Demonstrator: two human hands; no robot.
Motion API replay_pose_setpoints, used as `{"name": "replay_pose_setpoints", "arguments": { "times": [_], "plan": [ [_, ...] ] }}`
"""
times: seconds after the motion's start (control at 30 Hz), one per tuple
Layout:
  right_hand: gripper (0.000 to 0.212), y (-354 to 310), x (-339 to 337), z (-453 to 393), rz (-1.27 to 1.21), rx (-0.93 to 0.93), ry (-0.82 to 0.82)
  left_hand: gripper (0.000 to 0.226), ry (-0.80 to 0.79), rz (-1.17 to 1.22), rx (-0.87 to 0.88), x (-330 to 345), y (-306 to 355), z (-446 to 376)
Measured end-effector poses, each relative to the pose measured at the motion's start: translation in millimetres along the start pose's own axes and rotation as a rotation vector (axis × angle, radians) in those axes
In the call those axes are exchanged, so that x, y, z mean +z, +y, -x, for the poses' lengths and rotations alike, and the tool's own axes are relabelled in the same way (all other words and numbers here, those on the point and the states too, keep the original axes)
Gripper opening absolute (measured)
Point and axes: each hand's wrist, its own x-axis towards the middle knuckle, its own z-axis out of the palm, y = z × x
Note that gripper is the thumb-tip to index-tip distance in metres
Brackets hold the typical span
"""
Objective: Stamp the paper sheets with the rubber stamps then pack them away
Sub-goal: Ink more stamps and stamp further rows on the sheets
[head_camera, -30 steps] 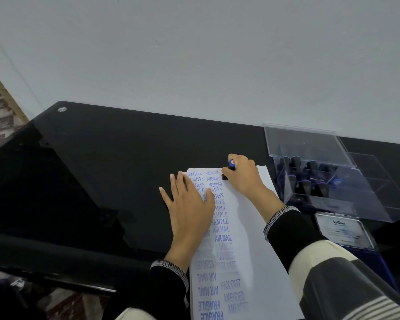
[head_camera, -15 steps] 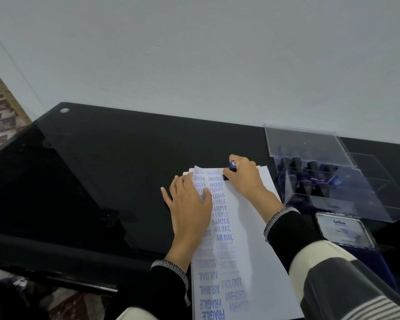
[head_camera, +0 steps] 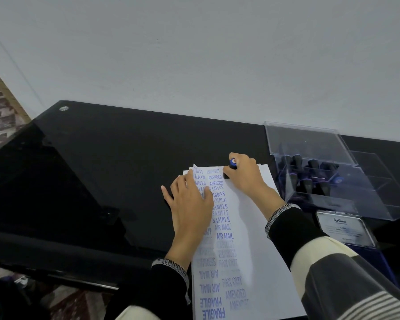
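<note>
While the right hand [head_camera: 245, 174] is gripping a rubber stamp [head_camera: 231, 168] with curled fingers, the base of this stamp is pressing on the far end of the top paper sheet [head_camera: 247, 227]. Its blue cap is pointing up between the thumb and the fingers. The left hand [head_camera: 189, 204] is lying flat on the left side of the same sheet, with the fingers straight and a little spread, and its small finger is reaching over the edge onto the black glass counter [head_camera: 102, 158]. Just beyond the fingertips, the far left corner of the sheet is curling up a little. The two hands are apart, with a column of blue prints between them. The sheet is lying on a thin stack of other sheets, whose edges are showing at the far end. It is carrying many blue prints such as SAMPLE, AMENDED, AIR MAIL, FAX OUT and FRAGILE.

To the right of the paper, a clear plastic box [head_camera: 333, 181] is standing with its lid open, and several dark stamps [head_camera: 310, 176] are standing inside it. Near this box, closer to the person, an ink pad tin [head_camera: 345, 228] with the label Artline is lying on the counter.
</note>
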Motion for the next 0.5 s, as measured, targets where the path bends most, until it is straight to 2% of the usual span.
{"name": "replay_pose_setpoints", "arguments": {
  "times": [0.3, 0.5],
  "plan": [
    [0.037, 2.6, 5.4, 10.8, 0.017, -0.037, 0.066, 0.058, -0.007, -0.014, -0.006, 0.9, 0.6, -0.7],
    [0.036, 0.1, -0.7, 2.0, 0.004, -0.017, 0.007, 0.059, -0.013, -0.016, -0.006, 1.3, 0.6, -1.1]
  ]
}}
